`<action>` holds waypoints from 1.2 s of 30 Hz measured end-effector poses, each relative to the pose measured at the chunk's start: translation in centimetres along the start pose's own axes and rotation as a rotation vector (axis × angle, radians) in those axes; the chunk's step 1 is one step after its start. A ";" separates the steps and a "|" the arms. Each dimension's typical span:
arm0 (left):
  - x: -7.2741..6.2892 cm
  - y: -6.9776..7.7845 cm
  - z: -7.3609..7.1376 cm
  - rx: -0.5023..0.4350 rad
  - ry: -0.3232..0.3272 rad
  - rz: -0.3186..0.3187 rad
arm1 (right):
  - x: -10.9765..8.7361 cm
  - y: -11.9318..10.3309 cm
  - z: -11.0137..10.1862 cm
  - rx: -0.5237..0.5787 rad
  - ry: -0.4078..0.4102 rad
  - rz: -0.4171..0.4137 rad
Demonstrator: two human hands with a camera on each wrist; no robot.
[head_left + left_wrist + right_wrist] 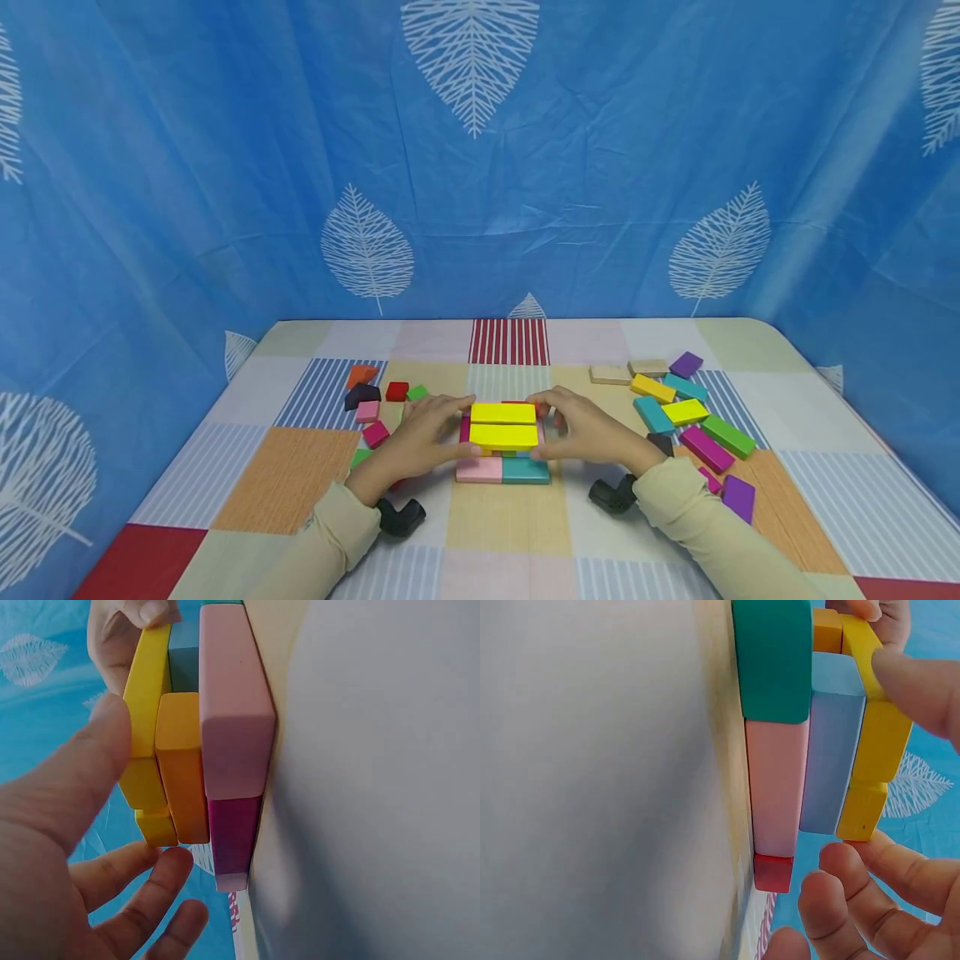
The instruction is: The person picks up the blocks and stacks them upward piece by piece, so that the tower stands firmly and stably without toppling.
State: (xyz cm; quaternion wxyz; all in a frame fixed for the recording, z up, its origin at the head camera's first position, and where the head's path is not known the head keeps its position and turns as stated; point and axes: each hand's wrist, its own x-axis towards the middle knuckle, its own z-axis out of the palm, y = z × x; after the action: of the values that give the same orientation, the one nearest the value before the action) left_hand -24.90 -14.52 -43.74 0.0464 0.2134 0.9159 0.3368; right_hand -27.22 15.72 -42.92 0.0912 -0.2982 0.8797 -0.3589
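Observation:
Two yellow blocks [503, 437] lie side by side on top of a low block stack in the head view. My left hand [429, 433] pinches their left ends, thumb on the near block and index finger at the far one. At the right ends my right hand [581, 425] pinches the same pair likewise. Beneath them stand an orange block [182, 765] on the left and a light blue block [832, 742] on the right. In the bottom layer, a pink block [478, 470] and a teal block [527, 471] form the front, with a magenta block [234, 832] behind at left.
Loose coloured blocks lie to the left, among them a red block [397, 391] and a pink one [367, 412]. More are scattered on the right, including a green block [729, 437] and a purple block [738, 498]. A blue leaf-patterned curtain [585, 167] hangs behind the table.

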 end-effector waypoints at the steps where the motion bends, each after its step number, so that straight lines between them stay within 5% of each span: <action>1: 0.0 0.0 0.0 -0.001 -0.003 -0.003 | 0.0 0.0 0.0 0.000 0.002 0.004; 16: -0.1 0.6 0.0 0.061 -0.002 -0.031 | 0.1 -0.1 -0.2 -0.001 -0.022 0.048; 36: 0.2 0.4 0.2 0.028 0.017 -0.034 | 0.2 0.1 -0.2 0.033 -0.021 0.029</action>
State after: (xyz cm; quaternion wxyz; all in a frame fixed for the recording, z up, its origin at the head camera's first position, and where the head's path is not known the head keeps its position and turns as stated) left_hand -24.89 -14.01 -43.58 0.0414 0.1957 0.9244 0.3247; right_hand -27.46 15.75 -42.86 0.1105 -0.2877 0.8769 -0.3689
